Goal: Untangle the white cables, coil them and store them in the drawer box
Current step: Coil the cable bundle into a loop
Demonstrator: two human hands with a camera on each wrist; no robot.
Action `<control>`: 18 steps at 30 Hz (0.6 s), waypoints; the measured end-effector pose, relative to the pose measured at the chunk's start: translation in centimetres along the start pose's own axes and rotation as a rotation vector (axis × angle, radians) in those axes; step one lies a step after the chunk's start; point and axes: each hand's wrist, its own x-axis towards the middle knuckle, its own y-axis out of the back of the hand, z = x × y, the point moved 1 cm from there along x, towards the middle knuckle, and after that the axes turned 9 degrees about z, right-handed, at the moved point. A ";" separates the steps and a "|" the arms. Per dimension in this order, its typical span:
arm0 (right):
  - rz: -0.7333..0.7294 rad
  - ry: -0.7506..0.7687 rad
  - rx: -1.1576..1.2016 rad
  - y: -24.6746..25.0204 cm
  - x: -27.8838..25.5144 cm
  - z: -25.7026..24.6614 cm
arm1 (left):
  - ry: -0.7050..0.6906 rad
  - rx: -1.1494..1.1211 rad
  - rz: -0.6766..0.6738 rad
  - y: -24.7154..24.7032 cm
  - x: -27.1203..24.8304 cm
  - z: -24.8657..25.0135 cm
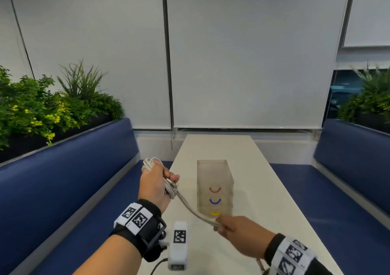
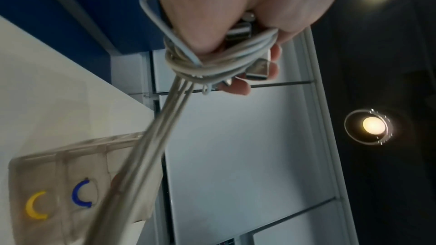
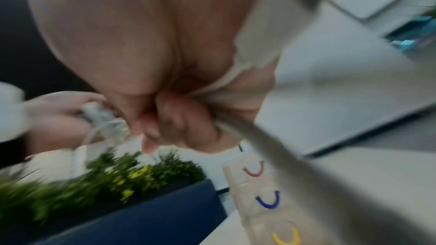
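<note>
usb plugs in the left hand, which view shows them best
Left wrist view: the metal USB plugs sit close and sharp among the cables that the left hand grips. The head view shows only one plug, small. The right wrist view is too blurred to tell.

Both forearms are bare up to the wrists. Behind the left hand (image 1: pixel 153 187) sits a wide black fabric wrist strap (image 1: pixel 145 228) carrying two white tiles printed with black square-code markers (image 1: pixel 135 216). A black rigid bracket (image 1: pixel 157 235) juts from that strap's inner side, bearing a white rounded plastic camera block (image 1: pixel 179 245) with its own marker and a thin dark lead at its near end. Behind the right hand (image 1: pixel 238 233), a matching black strap (image 1: pixel 274 247) holds white marker tiles (image 1: pixel 292 253).
</note>
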 end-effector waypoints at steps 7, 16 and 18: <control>-0.042 0.253 -0.327 1.0 -2.4 -5.3 | -0.166 0.445 -0.097 -0.7 -1.7 -1.6; 0.267 0.492 -0.263 6.4 -1.8 -5.3 | 0.156 0.847 -0.789 0.3 -7.4 -3.4; 0.292 0.420 -0.092 6.6 -0.9 -4.2 | 0.284 0.741 -0.771 0.3 -8.4 -3.4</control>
